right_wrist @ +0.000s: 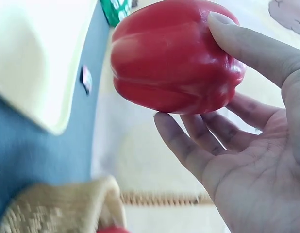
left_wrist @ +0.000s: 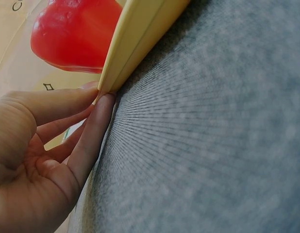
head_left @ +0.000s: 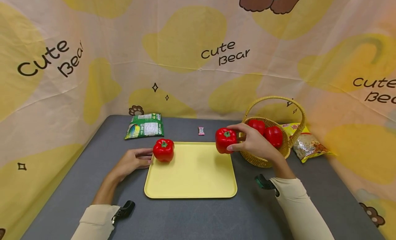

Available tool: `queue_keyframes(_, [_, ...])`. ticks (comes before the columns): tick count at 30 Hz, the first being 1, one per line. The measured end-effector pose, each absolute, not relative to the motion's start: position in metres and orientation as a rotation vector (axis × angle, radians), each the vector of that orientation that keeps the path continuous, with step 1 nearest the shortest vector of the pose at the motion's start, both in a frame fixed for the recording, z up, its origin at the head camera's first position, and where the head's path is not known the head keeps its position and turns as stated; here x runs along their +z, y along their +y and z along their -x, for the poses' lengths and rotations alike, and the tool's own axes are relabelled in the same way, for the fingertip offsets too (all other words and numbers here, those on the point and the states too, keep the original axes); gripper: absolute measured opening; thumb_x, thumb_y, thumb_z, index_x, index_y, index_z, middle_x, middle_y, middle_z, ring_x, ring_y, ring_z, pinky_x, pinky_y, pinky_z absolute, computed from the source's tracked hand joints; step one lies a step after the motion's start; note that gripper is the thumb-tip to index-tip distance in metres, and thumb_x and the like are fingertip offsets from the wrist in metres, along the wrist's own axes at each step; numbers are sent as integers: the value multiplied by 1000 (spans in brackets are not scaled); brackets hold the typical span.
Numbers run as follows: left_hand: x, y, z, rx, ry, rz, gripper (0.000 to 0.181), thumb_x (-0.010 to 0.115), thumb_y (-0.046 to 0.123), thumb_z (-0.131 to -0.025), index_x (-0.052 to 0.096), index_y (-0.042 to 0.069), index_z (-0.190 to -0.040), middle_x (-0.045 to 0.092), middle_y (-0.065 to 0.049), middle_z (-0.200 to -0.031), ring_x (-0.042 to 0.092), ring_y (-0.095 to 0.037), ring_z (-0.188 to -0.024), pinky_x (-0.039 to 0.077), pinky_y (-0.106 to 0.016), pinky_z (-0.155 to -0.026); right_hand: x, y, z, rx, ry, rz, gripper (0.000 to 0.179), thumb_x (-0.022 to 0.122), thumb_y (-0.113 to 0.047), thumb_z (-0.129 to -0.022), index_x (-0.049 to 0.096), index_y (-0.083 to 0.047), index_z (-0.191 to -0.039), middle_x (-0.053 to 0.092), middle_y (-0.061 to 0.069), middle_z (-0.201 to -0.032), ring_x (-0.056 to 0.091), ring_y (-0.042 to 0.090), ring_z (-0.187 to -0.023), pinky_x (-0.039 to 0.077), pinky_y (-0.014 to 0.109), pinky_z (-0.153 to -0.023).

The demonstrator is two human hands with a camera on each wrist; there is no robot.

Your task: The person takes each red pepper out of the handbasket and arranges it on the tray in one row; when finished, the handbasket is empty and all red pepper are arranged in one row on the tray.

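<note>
My right hand (head_left: 255, 142) grips a red bell pepper (head_left: 225, 140) between thumb and fingers, above the right end of a yellow tray (head_left: 193, 178). The right wrist view shows this pepper (right_wrist: 174, 58) held up off the tray. On the tray's far left corner sits another red bell pepper (head_left: 163, 150). My left hand (head_left: 131, 163) is at the tray's left edge; up close, its thumb and a finger pinch the rim (left_wrist: 113, 73). Right of the tray stands a wicker basket (head_left: 256, 160) holding red items (head_left: 273, 136), partly hidden by my right hand.
A green snack bag (head_left: 144, 126) lies at the back left of the grey table (head_left: 185, 219). A small pink wrapped candy (head_left: 201, 131) lies behind the tray. Beside the basket, whose tall handle (head_left: 275, 97) arches up, is a yellow and clear snack bag (head_left: 310, 145).
</note>
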State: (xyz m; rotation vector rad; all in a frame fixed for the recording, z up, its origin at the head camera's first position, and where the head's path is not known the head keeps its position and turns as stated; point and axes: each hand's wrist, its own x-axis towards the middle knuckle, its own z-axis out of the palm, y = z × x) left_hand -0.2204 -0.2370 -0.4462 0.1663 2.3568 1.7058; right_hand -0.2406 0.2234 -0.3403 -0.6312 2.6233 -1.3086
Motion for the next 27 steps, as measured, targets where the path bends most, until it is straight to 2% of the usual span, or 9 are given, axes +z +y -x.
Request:
queue_keyframes(7, [-448,-238,221,1701,2360,-175,56,76,6,-97,56,-7,-148,58,-27,-150,66,-37,-131,61,-30,-95,-351,189,244,-1315,2588,714,75,91,-26,-84,57,-13,-149,59,10,-142,67,36,-118,64,44,-91])
queue_keyframes(15, [-449,-238,222,1708,2362,-184,56,76,6,-97,57,-7,-148,58,-27,-150,65,-37,-131,61,-29,-95,-365,154,253,-1297,2585,768,72,91,-24,-83,60,-15,-148,62,7,-139,62,29,-124,62,42,-95])
queue_keyframes(22, [-451,-240,223,1724,2344,-188,56,75,5,-97,56,-8,-148,58,-28,-150,66,-36,-130,61,-29,-94,-377,133,257,-1281,2572,808,74,91,-24,-84,58,-15,-149,64,7,-137,61,27,-126,62,40,-93])
queue_keyframes(27, [-451,-240,223,1733,2333,-193,56,74,4,-97,55,-9,-147,58,-29,-149,66,-35,-130,62,-28,-93,-384,123,258,-1261,2583,803,77,91,-24,-84,56,-13,-152,64,7,-139,61,27,-127,60,43,-97])
